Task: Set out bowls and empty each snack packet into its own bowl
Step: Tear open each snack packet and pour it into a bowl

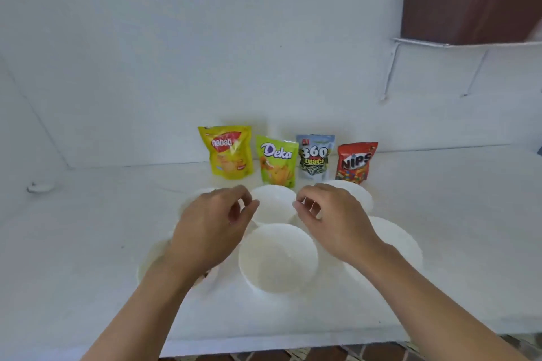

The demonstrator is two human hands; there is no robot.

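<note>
Four packets, nabati (230, 152), Deka (277, 160), 360 kuaci (314, 156) and NIPS (355, 162), stand upright in a row at the back of the counter (88, 228), with the white bowls (277, 258) bunched close just in front. Left hand (211, 226) and right hand (331, 220) hover over the bunch, fingers loosely curled, holding nothing. Suggest spacing the bowls first, one per packet with rims apart, sliding by the rim, so pours don't spill across.

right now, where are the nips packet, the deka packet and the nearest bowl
nips packet (355, 162), head view, front logo
deka packet (277, 160), head view, front face
nearest bowl (277, 267), head view, bare inside
</note>
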